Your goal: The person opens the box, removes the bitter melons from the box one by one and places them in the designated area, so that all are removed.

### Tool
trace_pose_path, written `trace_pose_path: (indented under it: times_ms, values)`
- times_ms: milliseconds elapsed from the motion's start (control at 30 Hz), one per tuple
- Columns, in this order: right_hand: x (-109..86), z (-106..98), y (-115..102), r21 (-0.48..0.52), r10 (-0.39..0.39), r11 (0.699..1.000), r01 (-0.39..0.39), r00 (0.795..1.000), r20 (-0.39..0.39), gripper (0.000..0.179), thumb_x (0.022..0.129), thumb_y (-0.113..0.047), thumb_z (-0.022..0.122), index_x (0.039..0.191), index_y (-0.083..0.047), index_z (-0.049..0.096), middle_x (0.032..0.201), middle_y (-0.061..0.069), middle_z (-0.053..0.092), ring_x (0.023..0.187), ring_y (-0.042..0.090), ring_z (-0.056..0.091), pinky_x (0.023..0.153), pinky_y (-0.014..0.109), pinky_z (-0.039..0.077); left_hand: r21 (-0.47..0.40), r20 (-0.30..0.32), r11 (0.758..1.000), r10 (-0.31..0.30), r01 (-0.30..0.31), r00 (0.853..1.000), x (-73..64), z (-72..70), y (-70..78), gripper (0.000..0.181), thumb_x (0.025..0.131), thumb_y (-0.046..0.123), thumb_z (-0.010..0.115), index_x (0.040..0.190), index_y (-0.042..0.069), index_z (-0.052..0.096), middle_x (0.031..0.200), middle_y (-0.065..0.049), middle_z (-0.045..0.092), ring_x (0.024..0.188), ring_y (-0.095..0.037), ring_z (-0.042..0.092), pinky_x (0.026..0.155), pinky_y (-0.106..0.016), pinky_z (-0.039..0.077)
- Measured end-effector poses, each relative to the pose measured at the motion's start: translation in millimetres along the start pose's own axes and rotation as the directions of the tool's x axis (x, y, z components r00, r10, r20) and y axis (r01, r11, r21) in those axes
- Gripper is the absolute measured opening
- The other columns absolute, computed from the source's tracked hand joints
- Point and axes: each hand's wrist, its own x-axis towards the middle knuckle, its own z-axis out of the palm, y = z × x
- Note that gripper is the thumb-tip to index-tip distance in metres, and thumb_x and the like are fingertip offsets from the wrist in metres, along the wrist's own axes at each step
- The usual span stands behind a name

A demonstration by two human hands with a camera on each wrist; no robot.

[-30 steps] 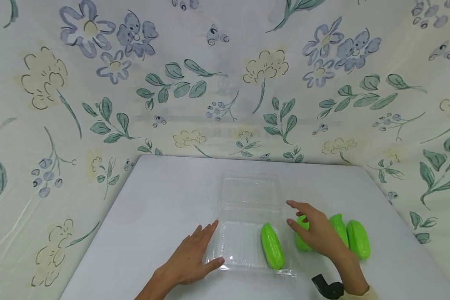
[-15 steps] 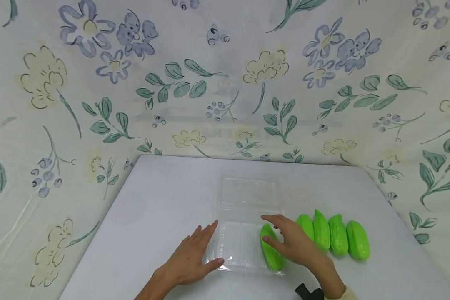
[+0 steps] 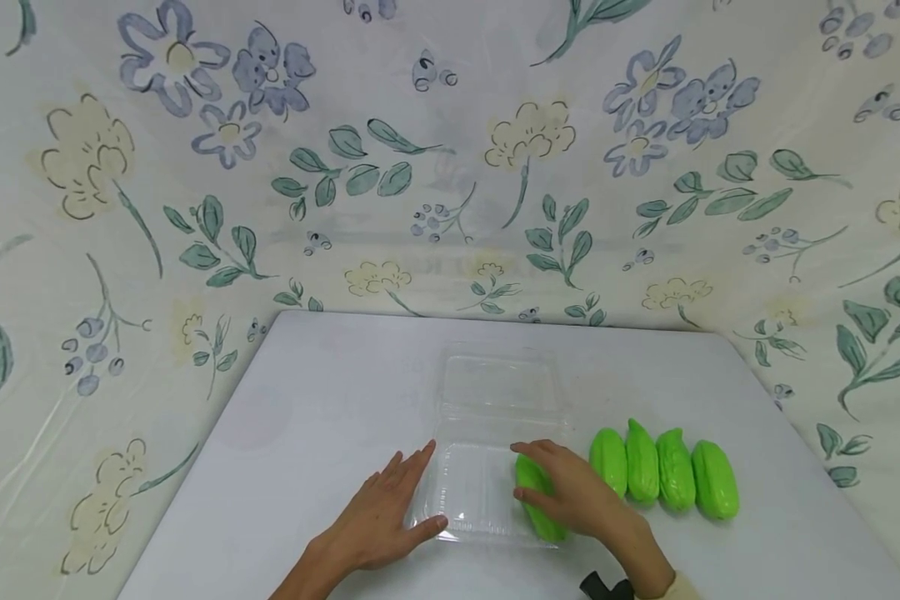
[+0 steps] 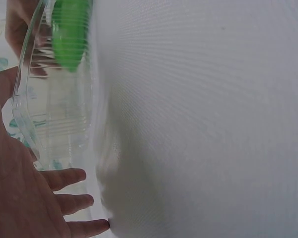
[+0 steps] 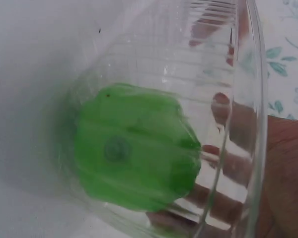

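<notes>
A clear plastic clamshell box point(image 3: 474, 479) lies unfolded on the table, lid half toward the back. Inside its front half, along the right side, rests a bright green, elongated, ridged toy vegetable point(image 3: 537, 508). My right hand point(image 3: 577, 492) reaches over this piece, fingers and thumb loosely bent across its top. In the right wrist view, the vegetable's lobed end point(image 5: 134, 148) shows through the box wall, fingertips right at its upper side. My left hand point(image 3: 378, 517) lies spread at the box's left edge; in the left wrist view its fingers point(image 4: 72, 204) are straight and apart.
Several similar green toy vegetables point(image 3: 677, 471) stand in a row on the white table point(image 3: 330, 375), right of the box. Flower-patterned cloth point(image 3: 450, 167) covers the background behind and beside the table.
My right hand has moved left from beside the row onto the vegetable in the box, and that piece has shifted slightly left. The left hand has stayed still.
</notes>
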Motion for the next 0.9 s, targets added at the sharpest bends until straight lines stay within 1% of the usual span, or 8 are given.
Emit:
trace_pose_path:
  times_ms: [167,400,533,633,733,800,900]
  values:
    - [-0.9,4,-2,-0.015,0.008,1.0,-0.007,0.999,0.034,0.054,0.087,-0.03,0.076,0.134,-0.008,0.059,0.128,0.011,0.059,0.115,0.031,0.059,0.093,0.049,0.048,-0.007,0.0,1.0,0.002,-0.002,1.0,-1.0,1.1,-0.1,0.088,0.092,0.068,0.047,0.16,0.023,0.013,0.156,-0.005,0.034,0.142,-0.039,0.027,0.105,-0.065,0.028]
    - [-0.9,7,-6,-0.051,-0.008,0.999,0.01,0.999,0.051,0.053,0.086,-0.026,0.077,0.133,-0.008,0.06,0.131,0.015,0.057,0.113,0.034,0.06,0.092,0.049,0.049,-0.001,-0.009,1.0,0.004,-0.004,1.0,-0.6,1.1,0.5,0.087,0.093,0.064,0.051,0.159,0.021,0.014,0.156,-0.005,0.034,0.142,-0.04,0.027,0.105,-0.066,0.027]
    - [-0.9,8,-7,-0.059,-0.016,0.998,0.019,0.998,0.054,0.054,0.085,-0.022,0.078,0.133,-0.006,0.059,0.131,0.016,0.056,0.112,0.033,0.06,0.091,0.048,0.05,0.0,-0.009,1.0,0.005,-0.005,1.0,-1.0,1.2,0.4,0.088,0.092,0.066,0.049,0.159,0.021,0.015,0.156,-0.005,0.035,0.142,-0.04,0.028,0.104,-0.065,0.028]
    - [-1.2,8,-6,-0.058,-0.052,0.997,0.052,0.999,0.006,0.052,0.083,-0.019,0.079,0.131,-0.006,0.06,0.132,0.016,0.056,0.112,0.034,0.061,0.09,0.048,0.05,0.003,-0.006,1.0,0.006,-0.006,1.0,-1.5,1.2,0.4,0.088,0.092,0.069,0.046,0.159,0.021,0.014,0.155,-0.006,0.036,0.142,-0.04,0.028,0.104,-0.065,0.029]
    - [-0.6,3,-4,-0.04,-0.085,0.996,0.082,0.993,-0.078,0.051,0.082,-0.017,0.079,0.129,-0.007,0.062,0.133,0.016,0.057,0.115,0.034,0.06,0.091,0.049,0.05,0.003,-0.004,1.0,0.004,-0.004,1.0,-1.7,0.9,0.5,0.089,0.092,0.069,0.046,0.159,0.022,0.014,0.155,-0.006,0.036,0.142,-0.039,0.027,0.105,-0.065,0.029]
    - [0.0,-5,-2,-0.033,-0.098,0.995,0.094,0.985,-0.139,0.05,0.082,-0.016,0.08,0.128,-0.007,0.062,0.133,0.016,0.057,0.116,0.034,0.059,0.092,0.049,0.05,0.001,-0.005,1.0,0.005,-0.005,1.0,-1.6,0.6,0.6,0.088,0.092,0.068,0.047,0.159,0.022,0.014,0.155,-0.005,0.035,0.142,-0.039,0.027,0.104,-0.065,0.028]
    - [-1.5,-21,5,-0.021,-0.086,0.996,0.084,0.973,-0.216,0.051,0.081,-0.016,0.081,0.128,-0.007,0.063,0.134,0.016,0.056,0.118,0.034,0.058,0.092,0.05,0.049,-0.001,-0.007,1.0,0.007,-0.007,1.0,-1.4,0.4,0.5,0.087,0.093,0.066,0.049,0.159,0.022,0.014,0.155,-0.005,0.036,0.142,-0.04,0.027,0.104,-0.066,0.028]
